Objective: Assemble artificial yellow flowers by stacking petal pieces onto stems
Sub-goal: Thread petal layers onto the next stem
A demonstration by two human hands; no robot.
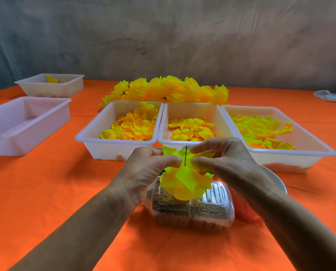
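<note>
Both hands point(184, 163) pinch yellow petals point(185, 181) — stem point(185, 155) upright.

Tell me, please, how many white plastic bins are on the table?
5: far left bin, near left bin, and three side by side.

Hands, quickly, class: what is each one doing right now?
Left hand: pinches the yellow petal piece on the stem.
Right hand: pinches the same petal piece.

white bowl point(274, 178) mostly hidden behind right hand point(227, 163); stem's point(185, 156) lower end hidden by petals point(184, 182).
</note>
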